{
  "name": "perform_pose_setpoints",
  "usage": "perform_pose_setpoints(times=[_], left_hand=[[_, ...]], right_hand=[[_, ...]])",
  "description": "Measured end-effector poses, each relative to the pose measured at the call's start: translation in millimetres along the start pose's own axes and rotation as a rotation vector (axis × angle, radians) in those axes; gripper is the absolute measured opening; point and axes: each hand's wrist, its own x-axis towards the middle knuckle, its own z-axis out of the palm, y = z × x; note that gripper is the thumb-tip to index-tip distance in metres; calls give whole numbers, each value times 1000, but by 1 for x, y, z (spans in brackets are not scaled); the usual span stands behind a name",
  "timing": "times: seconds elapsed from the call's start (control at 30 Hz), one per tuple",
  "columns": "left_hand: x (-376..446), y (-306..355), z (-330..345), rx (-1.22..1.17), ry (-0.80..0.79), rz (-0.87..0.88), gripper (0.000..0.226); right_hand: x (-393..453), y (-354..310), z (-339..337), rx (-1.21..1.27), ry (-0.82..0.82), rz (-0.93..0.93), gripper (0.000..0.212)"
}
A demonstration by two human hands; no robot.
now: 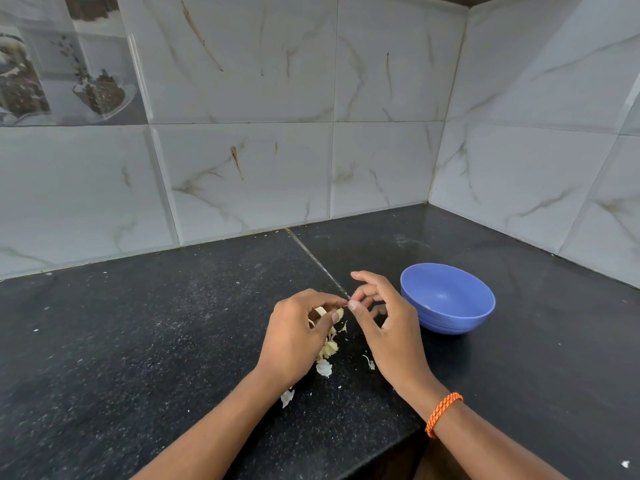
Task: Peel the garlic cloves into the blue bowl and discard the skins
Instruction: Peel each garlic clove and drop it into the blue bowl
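Taking the bowl [446,297] as the marker, everything else sits to its left on the dark surface [138,341]. Farthest left of it, the left hand [298,336] is curled shut around a clove [338,312], thumb and fingertips pinching it so the tip pokes out toward the other hand. That looks like a grip meant to steady the clove while the skin is pulled. Under and just behind this hand lie the skins [325,355], a loose pile plus 2 or 3 stray flakes nearer the surface's front edge; they seem dropped straight down where the peeling happens, ready to be gathered later.

Next, just left of the bowl, the right hand [384,323] pinches thumb and forefinger at the clove's tip, the other fingers spread clear, apparently tugging a strip of skin. A band [443,414] circles its wrist.

The bowl stands close beside that hand, probably for a short drop; it holds perhaps 1 pale speck, too small to name.

No writing or brand shows anywhere.
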Motion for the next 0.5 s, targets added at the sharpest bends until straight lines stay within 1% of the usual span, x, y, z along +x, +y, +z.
perform_pose_setpoints(times=[0.2, 0.3, 0.4, 0.5], left_hand=[[2, 0, -1, -26, 42, -18, 23], [2, 2, -2, -45, 60, -24, 27], [1, 2, -2, -46, 50, -28, 29], [1, 3, -2, -25, 31, -21, 26]], right_hand=[[0, 5, 1, -43, -5, 21, 40], [1, 7, 1, -54, -34, 57, 35], [1, 7, 0, -69, -20, 54, 29], [1, 1, 0, -13, -18, 55, 27]])
